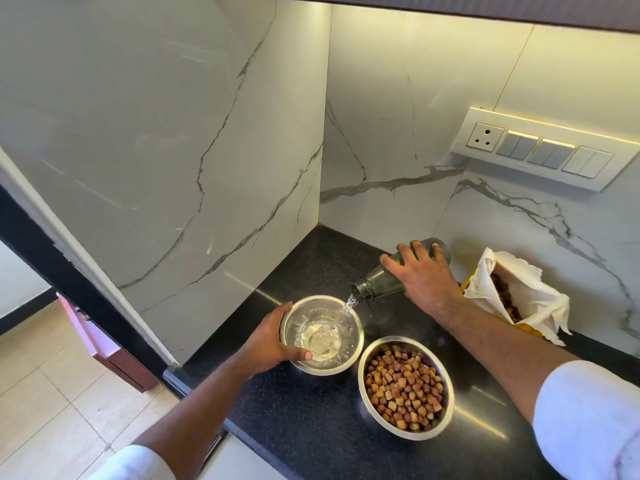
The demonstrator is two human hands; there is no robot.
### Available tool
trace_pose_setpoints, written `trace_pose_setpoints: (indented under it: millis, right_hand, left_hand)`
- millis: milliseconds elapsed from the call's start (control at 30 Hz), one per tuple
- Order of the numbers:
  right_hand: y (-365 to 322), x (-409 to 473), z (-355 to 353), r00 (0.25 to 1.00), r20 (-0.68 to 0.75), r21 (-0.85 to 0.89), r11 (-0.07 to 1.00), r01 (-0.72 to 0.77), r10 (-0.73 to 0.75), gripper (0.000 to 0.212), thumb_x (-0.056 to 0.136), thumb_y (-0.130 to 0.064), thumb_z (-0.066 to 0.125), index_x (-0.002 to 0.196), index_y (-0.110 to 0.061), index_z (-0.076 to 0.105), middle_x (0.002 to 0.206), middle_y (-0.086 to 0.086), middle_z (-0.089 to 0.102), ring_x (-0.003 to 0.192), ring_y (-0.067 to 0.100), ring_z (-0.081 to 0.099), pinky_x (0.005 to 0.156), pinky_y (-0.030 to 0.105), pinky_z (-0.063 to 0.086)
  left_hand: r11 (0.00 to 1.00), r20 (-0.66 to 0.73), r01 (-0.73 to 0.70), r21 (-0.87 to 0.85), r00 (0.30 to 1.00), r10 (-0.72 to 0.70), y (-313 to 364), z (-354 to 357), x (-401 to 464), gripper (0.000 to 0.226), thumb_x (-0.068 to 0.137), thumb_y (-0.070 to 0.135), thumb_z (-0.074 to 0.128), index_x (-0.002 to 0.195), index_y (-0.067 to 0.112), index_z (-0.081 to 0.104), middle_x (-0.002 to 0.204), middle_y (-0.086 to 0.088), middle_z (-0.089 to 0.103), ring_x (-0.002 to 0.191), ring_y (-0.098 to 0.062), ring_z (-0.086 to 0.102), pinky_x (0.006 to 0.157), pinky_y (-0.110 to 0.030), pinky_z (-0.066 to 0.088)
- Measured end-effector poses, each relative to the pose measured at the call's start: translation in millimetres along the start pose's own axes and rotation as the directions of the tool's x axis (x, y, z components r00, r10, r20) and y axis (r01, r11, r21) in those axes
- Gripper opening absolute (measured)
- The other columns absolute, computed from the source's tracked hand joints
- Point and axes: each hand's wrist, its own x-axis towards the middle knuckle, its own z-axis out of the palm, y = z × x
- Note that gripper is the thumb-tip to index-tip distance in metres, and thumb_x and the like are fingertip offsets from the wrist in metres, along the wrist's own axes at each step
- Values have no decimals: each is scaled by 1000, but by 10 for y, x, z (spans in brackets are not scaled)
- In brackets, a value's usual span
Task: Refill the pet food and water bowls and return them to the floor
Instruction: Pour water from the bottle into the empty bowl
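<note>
The right hand (pixel 420 277) grips a dark green glass bottle (pixel 388 277) around its body, with the fingers curled over the top side. The bottle is tilted far down, its open mouth pointing to the left, just above the rim of the water bowl (pixel 322 336). A thin stream of water (pixel 349 304) falls from the mouth into this bowl.

The water bowl is a round steel bowl standing on the black speckled desk (pixel 311 427), near its front left edge. It holds some clear water already, and the surface is rippled where the stream lands. The left hand (pixel 273 344) holds this bowl on its left side: the fingers wrap around the outer wall and the thumb lies over the near rim.

Just beside the water bowl, to the right and closer to the person, stands the food bowl (pixel 405 388), also of steel. It is filled with brown kibble pieces (pixel 403 386), nearly to the rim. I cannot tell if the two bowls touch.

Behind the right forearm, an opened food bag (pixel 519 292) with a white inside and a yellow outside lies against the marble wall (pixel 398 150), and brown pieces show in its mouth. A white switch panel (pixel 540 147) is fixed on the wall above it. At the lower left the tiled floor (pixel 52 393) is visible.
</note>
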Motion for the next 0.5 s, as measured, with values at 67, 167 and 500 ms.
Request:
trace_pose_setpoints:
  millis: [67,167,500]
  right_hand:
    - [-4,-1,-2,1000,2,-4,1000,-2,2,92,85,-39,78,154,-36,19,158,17,34,146,40,32,112,66,37]
    - [-11,-5,-8,1000,1,-9,1000,-5,5,93,84,-40,79,155,-36,19,158,18,34,146,40,32,112,66,36]
    - [-13,-6,-49,1000,-14,-11,1000,-9,9,92,84,-39,79,155,-35,22,158,18,35,146,40,34,112,67,36]
  left_hand:
    - [1000,1,-5,-4,1000,5,5,8,-2,138,44,70,94,158,34,24,157,4,41,144,-20,43,120,-50,40]
    - [1000,-2,-14,-15,1000,14,0,11,-3,137,44,69,94,157,33,25,155,4,42,142,-20,44,119,-49,41]
    - [1000,-4,-15,-27,1000,15,-10,-13,-3,141,42,69,95,158,31,25,158,2,40,143,-21,43,119,-51,40]
